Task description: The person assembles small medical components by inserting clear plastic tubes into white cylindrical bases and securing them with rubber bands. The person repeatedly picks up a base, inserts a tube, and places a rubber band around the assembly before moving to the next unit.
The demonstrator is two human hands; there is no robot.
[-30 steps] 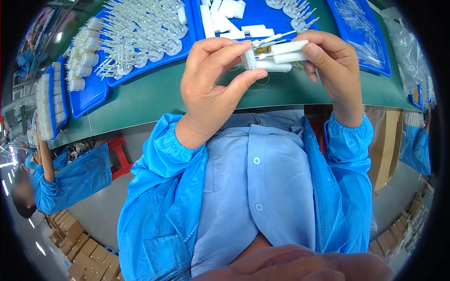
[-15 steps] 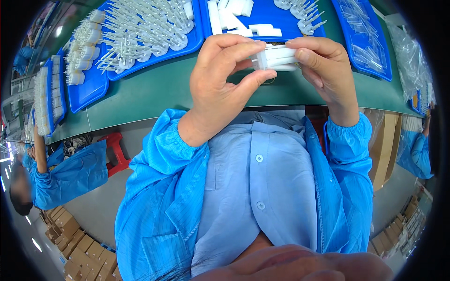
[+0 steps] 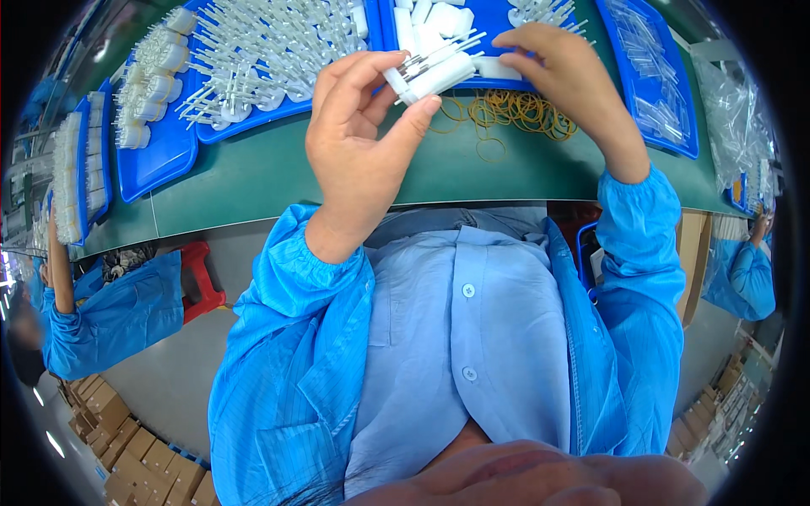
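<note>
Bench: we sit at a green bench (image 3: 278, 173) on a factory line, with another worker in a blue coat (image 3: 118, 308) to our left and cartons (image 3: 110, 430) stacked on the floor below.
Trays: blue trays line the far edge; the left tray (image 3: 156, 156) holds short white cylinders (image 3: 156, 59), the middle tray (image 3: 278, 110) a heap of white pinned parts (image 3: 261, 46), the right tray (image 3: 654, 101) clear thin pieces.
Bundle: we hold a small bundle (image 3: 434, 72) of white sticks with thin metal pins up over the bench edge, just in front of the trays and apart from them.
Left hand: our left hand (image 3: 363, 143) is closed on the bundle's near end, thumb under, fingers curled over the top; we judge this keeps the sticks squared together.
Right hand: our right hand (image 3: 561, 76) reaches in from the other side with fingertips bent down at the bundle's far end; whether they pinch it or only touch it we cannot tell, since the fingers hide the contact.
Bands: yellow rubber bands (image 3: 510, 114) lie in a loose pile on the bench directly below the bundle, seemingly kept there to be within easy reach of both hands.
Stool: a red stool (image 3: 198, 278) stands beside the neighbour.
</note>
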